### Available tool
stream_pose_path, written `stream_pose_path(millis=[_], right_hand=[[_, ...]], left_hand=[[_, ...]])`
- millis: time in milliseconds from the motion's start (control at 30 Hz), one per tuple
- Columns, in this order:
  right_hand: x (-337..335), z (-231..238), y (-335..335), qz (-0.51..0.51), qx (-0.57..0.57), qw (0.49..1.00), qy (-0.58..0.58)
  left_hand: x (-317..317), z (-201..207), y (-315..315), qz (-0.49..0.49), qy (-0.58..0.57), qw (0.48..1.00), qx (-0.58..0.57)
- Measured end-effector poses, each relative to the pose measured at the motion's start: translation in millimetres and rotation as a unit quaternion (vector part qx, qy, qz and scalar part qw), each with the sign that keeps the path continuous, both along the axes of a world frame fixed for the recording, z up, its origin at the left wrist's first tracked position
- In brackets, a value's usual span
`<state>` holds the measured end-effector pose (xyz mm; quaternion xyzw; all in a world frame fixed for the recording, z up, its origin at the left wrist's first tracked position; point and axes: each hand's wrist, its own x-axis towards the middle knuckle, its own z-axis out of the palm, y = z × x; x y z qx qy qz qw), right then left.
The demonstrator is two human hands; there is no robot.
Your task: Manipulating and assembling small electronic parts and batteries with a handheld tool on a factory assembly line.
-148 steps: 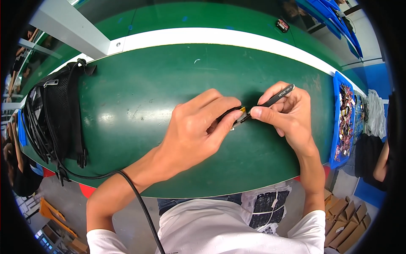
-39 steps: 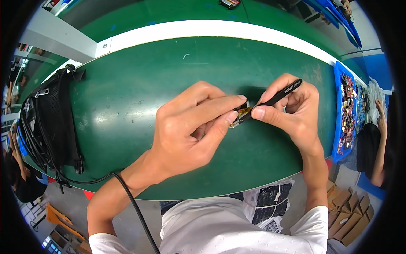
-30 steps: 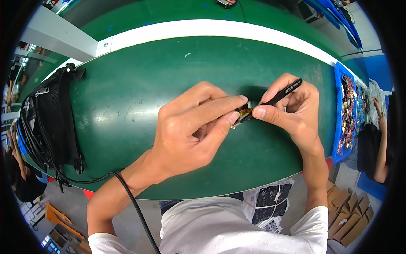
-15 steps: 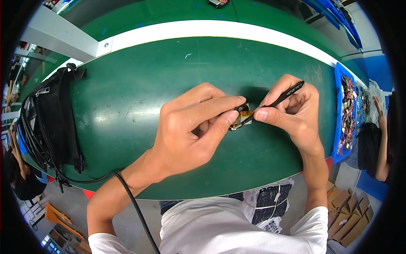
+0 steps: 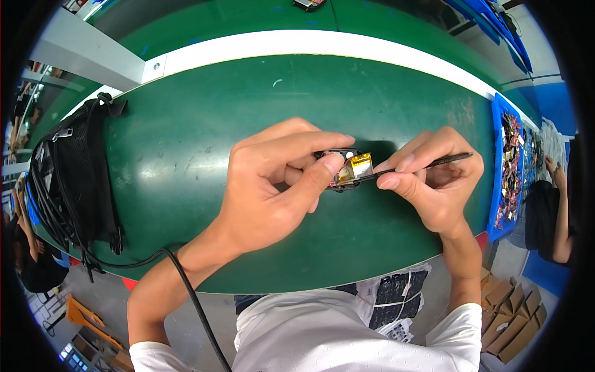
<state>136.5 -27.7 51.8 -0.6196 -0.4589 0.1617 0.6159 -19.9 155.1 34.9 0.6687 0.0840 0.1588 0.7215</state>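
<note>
My left hand (image 5: 276, 177) is closed on a small black electronic device (image 5: 338, 184), its thumb pressing on the inner side and its fingers behind. Inside the opened casing a small silver battery with yellow tape (image 5: 362, 165) and thin reddish wires show. Between the thumb and fingers of my right hand (image 5: 437, 180) is a pair of black tweezers (image 5: 443, 160). The tweezers' tip reaches the lower right edge of the device, beside the battery. Whether the tip grips anything is too small to tell. Both hands are above the green tabletop (image 5: 186, 124).
A black mesh bag (image 5: 77, 180) with coiled black cable stands at the left; its cable (image 5: 186, 279) crosses my left forearm. On the right edge is a blue tray (image 5: 496, 214) full of small parts. A white rail (image 5: 297, 42) borders the far side. Other people sit at both sides.
The device has turned so its battery and inside show more. My right hand has moved right and slightly down, and the tweezers now lie flatter.
</note>
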Motion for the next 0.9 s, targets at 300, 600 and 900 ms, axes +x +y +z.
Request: stream_pose_path(millis=[300,600,900], right_hand=[[-5,9,-1,0.0,0.012,1.0,0.014],[0,11,-5,0.019,-0.03,0.995,-0.09],[9,8,1,0.048,0.025,0.974,-0.219]], left_hand=[[-1,-1,-1,0.015,-0.031,0.999,0.009],[-1,1,-1,0.025,-0.039,0.999,0.01],[-1,-2,-1,0.032,-0.058,0.998,0.01]])
